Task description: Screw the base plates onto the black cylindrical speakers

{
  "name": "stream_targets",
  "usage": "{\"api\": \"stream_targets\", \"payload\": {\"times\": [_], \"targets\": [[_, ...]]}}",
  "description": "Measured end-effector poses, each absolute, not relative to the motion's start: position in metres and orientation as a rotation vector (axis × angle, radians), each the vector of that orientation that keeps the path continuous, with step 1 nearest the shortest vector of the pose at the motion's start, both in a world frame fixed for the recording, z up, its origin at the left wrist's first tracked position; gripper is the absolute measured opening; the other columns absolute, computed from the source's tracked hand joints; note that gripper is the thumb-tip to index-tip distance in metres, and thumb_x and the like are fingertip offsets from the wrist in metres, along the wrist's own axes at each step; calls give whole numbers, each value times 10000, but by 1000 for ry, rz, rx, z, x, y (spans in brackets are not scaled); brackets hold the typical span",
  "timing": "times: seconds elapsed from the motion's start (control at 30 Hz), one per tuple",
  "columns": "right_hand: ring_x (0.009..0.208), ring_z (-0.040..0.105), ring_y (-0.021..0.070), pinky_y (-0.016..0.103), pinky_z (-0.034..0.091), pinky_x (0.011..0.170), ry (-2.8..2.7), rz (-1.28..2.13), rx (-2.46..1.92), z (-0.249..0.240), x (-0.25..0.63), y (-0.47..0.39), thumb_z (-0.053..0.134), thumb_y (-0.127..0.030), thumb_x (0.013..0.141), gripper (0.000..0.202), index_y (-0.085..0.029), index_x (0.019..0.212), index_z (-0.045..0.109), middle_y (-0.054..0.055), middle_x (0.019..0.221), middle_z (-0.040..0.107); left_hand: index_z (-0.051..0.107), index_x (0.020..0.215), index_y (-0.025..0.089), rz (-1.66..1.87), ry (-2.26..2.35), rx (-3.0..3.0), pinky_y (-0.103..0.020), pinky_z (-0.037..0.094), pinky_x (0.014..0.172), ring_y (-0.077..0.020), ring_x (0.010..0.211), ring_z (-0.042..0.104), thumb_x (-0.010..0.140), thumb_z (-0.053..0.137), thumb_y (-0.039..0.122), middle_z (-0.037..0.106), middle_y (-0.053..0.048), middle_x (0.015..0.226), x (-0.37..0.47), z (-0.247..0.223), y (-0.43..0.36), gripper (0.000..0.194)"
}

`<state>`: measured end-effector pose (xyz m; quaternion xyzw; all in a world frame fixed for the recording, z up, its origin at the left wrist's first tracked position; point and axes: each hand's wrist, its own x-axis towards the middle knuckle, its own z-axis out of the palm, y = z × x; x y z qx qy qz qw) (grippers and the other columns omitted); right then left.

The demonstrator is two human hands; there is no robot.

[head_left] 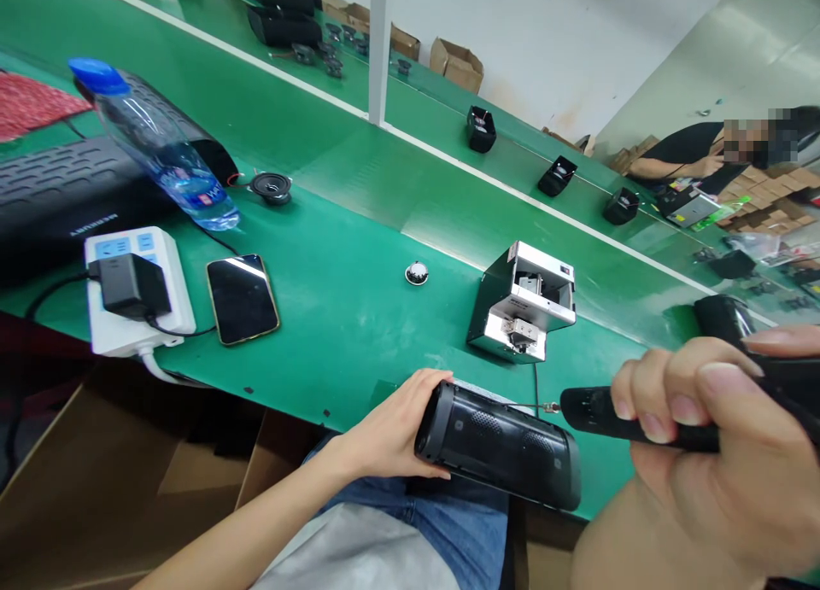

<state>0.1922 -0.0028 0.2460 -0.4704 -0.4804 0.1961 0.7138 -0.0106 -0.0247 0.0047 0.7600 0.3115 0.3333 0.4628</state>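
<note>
My left hand (410, 423) grips the left end of a black portable speaker (506, 445), with fingers over its top edge and the thumb below. The speaker lies tilted at the table's front edge, with perforated patches on its face. My right hand (711, 419) is wrapped around a black electric screwdriver (589, 409) at the right. Its thin bit points left along the speaker's upper edge; whether the tip touches a screw cannot be made out. Just beyond the speaker stands a silver and black screw feeder (525, 304). A small round silver part (416, 273) lies left of the feeder.
On the left are a phone (243, 300), a white power strip (137, 334) with a black adapter (131, 287), a water bottle (166, 154), a large black speaker (57, 197) and a loose speaker driver (271, 188). A co-worker (685, 154) sits beyond, near several black housings (557, 176).
</note>
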Motion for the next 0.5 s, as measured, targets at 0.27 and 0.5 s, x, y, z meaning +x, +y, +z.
{"api": "stream_targets", "payload": {"times": [0.27,0.5], "targets": [[421,480,125,270,429,406,-1305,617,-823,191,201,1,808,-76,911,279,-255,1039,637,-96,639,553,395,1618,278,823,748,1774,-617,542,1254,-439,1480,594,725,1122,435,561,-184,1598,-10,6,-22,1162],[403,478,120,275,436,400,-1379,685,-727,186,208,-2,760,-40,935,292,-253,1101,647,-90,662,588,425,1603,277,806,756,1747,-604,543,1250,-436,1464,604,718,1117,461,576,-177,1579,-11,9,-21,1138]]}}
